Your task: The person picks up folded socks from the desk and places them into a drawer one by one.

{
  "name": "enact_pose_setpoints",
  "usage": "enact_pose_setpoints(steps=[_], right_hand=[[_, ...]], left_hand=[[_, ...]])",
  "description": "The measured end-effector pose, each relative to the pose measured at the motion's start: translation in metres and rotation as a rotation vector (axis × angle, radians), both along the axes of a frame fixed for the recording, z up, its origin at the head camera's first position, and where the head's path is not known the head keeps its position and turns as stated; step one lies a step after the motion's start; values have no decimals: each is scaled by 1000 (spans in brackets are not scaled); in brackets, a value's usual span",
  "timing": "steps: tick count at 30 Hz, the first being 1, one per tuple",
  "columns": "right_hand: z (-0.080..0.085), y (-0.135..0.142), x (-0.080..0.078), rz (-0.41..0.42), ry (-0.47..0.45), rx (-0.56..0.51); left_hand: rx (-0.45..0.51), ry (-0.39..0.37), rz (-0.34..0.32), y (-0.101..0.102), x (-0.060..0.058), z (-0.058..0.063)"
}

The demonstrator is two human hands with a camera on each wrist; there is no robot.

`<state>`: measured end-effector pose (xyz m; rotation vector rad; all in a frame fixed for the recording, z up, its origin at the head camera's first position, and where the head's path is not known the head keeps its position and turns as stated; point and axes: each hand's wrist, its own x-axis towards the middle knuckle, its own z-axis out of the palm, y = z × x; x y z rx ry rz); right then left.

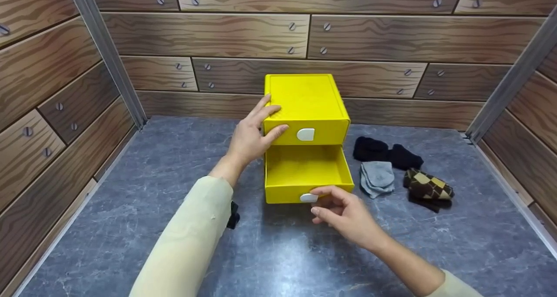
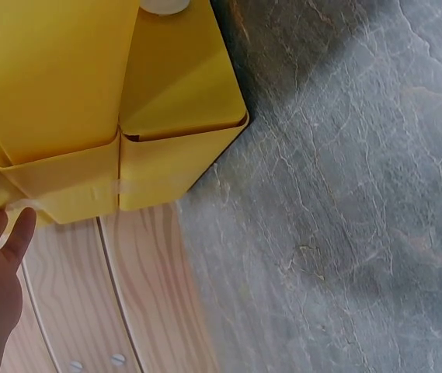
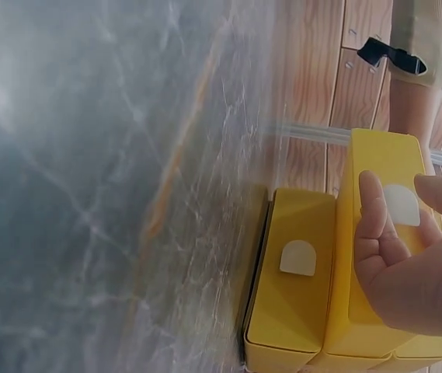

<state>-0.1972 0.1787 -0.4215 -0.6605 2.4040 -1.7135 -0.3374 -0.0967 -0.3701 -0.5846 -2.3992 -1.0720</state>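
Observation:
A yellow drawer box stands in the middle of the table. Its pulled-out drawer shows a bare inside, with a white handle on its front. My left hand rests on the upper left front corner of the box, fingers on top and thumb on the front. Close to the handle is my right hand, its fingers loosely bent; whether a fingertip touches the handle is hard to tell. In the right wrist view, a lower drawer is closed, beneath the pulled-out one.
Right of the box lie folded black socks, grey socks and socks with a brown-and-yellow diamond pattern. Wood-patterned walls enclose the grey marbled table at the back and sides.

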Motion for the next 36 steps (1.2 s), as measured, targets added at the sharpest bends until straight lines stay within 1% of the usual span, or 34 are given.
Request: enact_pose_setpoints(steps=[7,14,23,28,30,36], right_hand=[[0,2,10,28,-32,-33],[-3,2,18,48,-7,-78],[-5,1,30,58,-22,-66],[-7,3,32,86,-22,-69],[-7,5,31,99,-45,-71],[-4,17,28,169,-78,-62]], left_hand=[[-11,7,3,0,-1,0],[8,-6,-5,-1,0,1],[4,-9,-3,0,0,0],[7,3,-7,0,0,-1],[7,6,-8,0,0,-1],[6,14,-9,0,0,0]])
